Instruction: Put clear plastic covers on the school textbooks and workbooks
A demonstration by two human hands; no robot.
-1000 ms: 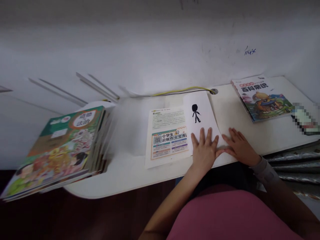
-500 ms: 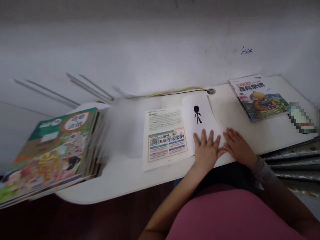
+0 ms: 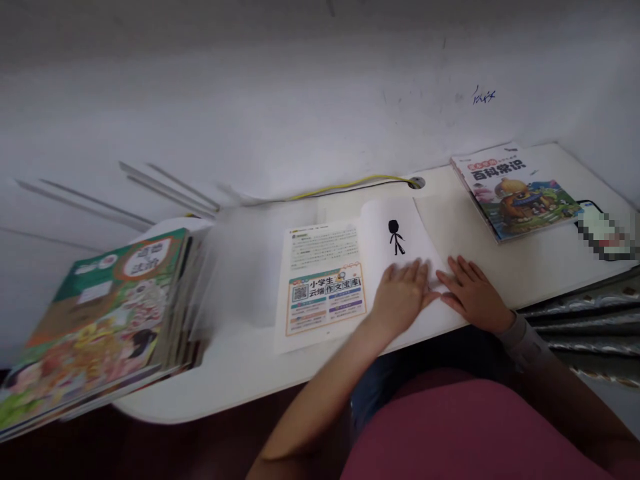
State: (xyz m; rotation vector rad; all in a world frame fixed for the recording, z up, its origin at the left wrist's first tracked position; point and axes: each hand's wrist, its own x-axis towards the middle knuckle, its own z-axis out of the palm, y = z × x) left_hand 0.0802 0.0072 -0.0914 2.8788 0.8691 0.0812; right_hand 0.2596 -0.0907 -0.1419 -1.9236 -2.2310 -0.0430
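An open booklet (image 3: pixel 323 247) lies on the white desk. Its left page carries Chinese print and a boxed panel with a QR code; on its white right-hand page is a black stick figure (image 3: pixel 395 237). Across the lower part of that white page rests my left hand (image 3: pixel 403 297), palm down with fingers lying flat. Beside it, my right hand (image 3: pixel 470 293) is palm down at the page's right edge, fingers stretched and slightly apart, a grey band around the wrist. The thumbs point toward each other. Neither hand grasps anything.
A stack of books (image 3: pixel 100 320) stands at the left end of the desk (image 3: pixel 240 360). At the right lie a colourful book (image 3: pixel 520 193) and a phone (image 3: pixel 603 230), partly blurred out. A yellow cable (image 3: pixel 345 187) runs along the wall to a round hole.
My left hand has slid slightly left over the white page, its fingers now closer together. My right hand's fingers have shifted a little left onto the page edge. The view has shifted slightly.
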